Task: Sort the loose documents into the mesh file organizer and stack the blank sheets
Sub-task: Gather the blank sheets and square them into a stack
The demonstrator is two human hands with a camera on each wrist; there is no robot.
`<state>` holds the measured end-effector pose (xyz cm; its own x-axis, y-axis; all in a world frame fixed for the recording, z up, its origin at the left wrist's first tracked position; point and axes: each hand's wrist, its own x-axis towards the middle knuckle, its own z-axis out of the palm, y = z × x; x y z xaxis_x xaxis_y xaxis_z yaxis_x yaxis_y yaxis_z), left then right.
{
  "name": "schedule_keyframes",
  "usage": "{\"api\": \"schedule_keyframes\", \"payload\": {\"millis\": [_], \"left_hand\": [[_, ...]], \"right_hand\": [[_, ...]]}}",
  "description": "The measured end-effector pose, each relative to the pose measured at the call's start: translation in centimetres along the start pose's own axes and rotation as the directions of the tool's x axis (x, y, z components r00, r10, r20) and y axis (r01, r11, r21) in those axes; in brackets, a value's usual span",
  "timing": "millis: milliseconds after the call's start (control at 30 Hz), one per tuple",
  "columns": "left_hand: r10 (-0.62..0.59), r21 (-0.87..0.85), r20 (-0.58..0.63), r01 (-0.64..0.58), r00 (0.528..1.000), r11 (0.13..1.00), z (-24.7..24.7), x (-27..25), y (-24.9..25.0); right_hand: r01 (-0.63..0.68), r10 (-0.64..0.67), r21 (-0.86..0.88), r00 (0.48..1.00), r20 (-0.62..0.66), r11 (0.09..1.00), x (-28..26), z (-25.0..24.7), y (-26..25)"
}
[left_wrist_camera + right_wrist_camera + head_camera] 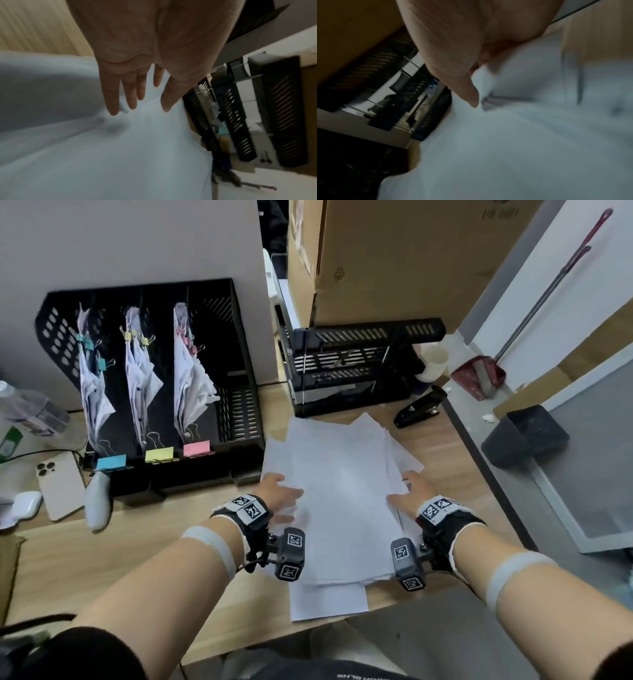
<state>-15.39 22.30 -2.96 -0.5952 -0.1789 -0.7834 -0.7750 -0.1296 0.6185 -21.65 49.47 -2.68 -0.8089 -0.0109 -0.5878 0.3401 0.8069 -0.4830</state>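
A loose pile of blank white sheets [342, 501] lies fanned on the wooden desk [137, 559] in front of me. My left hand [284, 491] rests on the pile's left edge. In the left wrist view the left hand [137, 100] has straight fingers [113, 102] touching the sheets [120, 148]. My right hand [406, 491] lies against the pile's right edge, its thumb [471, 94] stretched over the sheets [505, 148] and its other fingers hidden. The black mesh file organizer [236, 344] stands at the back left. Three of its slots hold documents with blue, yellow and pink clips.
A black stacked letter tray [359, 368] stands behind the pile, with a stapler [418, 409] and a white cup [433, 361] to its right. A phone [61, 484], an earbud case [25, 503] and a bottle [27, 409] lie left. The desk's edge runs close on the right.
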Motion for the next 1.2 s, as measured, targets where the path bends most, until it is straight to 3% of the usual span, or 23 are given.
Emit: {"api": "schedule_keyframes", "payload": {"millis": [100,200,400,533,633,867,967,1067,1200], "left_hand": [[-0.089,0.167,-0.002,0.088,0.996,0.982,0.9,0.9,-2.5],[-0.080,0.275,-0.022,0.083,0.997,0.958,1.8,1.3,-3.0],[-0.049,0.407,-0.022,0.054,0.999,0.912,3.1,2.4,-3.5],[-0.036,0.379,0.076,0.005,0.996,0.926,3.5,2.2,-3.5],[-0.064,0.243,0.177,0.019,0.982,0.970,4.1,1.6,-3.1],[-0.097,0.120,0.169,0.078,0.981,0.990,4.4,1.4,-3.0],[-0.024,0.326,0.148,-0.026,0.989,0.945,4.3,1.5,-3.1],[0.109,0.541,0.086,-0.139,0.990,0.830,4.4,2.1,-3.3],[0.189,0.490,0.050,-0.189,0.981,0.851,4.8,2.6,-3.4]], "right_hand": [[-0.113,0.118,-0.098,0.992,0.048,0.989,0.8,1.4,1.9],[-0.136,0.129,-0.145,0.990,-0.060,0.980,1.1,2.1,2.9],[-0.130,0.135,-0.070,0.988,0.075,0.989,3.1,2.5,4.5],[-0.123,0.126,-0.029,0.983,0.137,0.992,2.3,1.2,3.6],[-0.095,0.100,-0.040,0.982,0.162,0.995,2.2,0.1,3.1],[-0.095,0.103,-0.069,0.986,0.134,0.993,2.6,-1.0,2.8],[-0.115,0.127,-0.087,0.979,0.161,0.990,3.3,-0.3,3.7],[-0.147,0.152,-0.048,0.979,0.133,0.988,3.6,0.4,4.0],[-0.210,0.208,0.003,0.968,0.140,0.978,3.2,0.6,3.8]]}}
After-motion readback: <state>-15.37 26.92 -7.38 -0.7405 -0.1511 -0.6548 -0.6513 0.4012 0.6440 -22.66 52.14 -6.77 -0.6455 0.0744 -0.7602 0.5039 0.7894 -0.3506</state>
